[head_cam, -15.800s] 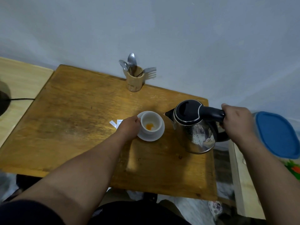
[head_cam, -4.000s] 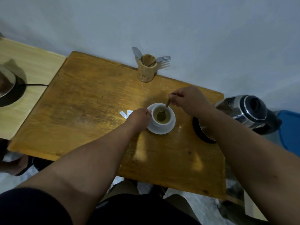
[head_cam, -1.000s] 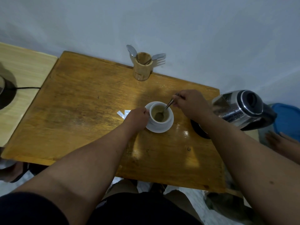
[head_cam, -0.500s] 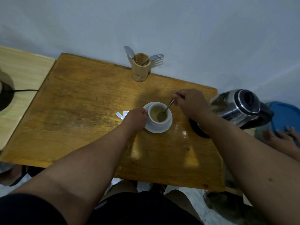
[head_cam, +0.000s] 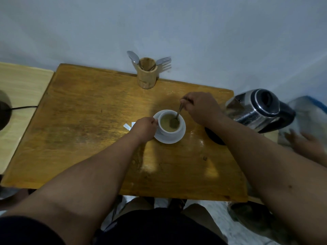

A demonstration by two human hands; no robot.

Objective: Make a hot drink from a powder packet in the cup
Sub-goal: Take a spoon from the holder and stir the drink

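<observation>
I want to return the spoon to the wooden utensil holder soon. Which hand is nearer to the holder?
Right. The right hand sits just in front of the wooden utensil holder, gripping the spoon. The left hand is farther off, holding the cup.

Cup [head_cam: 170, 123] sits on saucer [head_cam: 177, 137], roughly mid desk [head_cam: 85, 138], slightly right of centre. Spoon [head_cam: 177, 117] stands in the cup, handle leaning far-right. Torn packet [head_cam: 127, 126] lies on desk just left of saucer. Utensil holder [head_cam: 147, 76] at far edge, with a spoon and fork [head_cam: 162, 61] in it. Kettle [head_cam: 256, 110] at right desk edge, right of cup. Second tabletop [head_cam: 21, 96] adjoins on left.
</observation>
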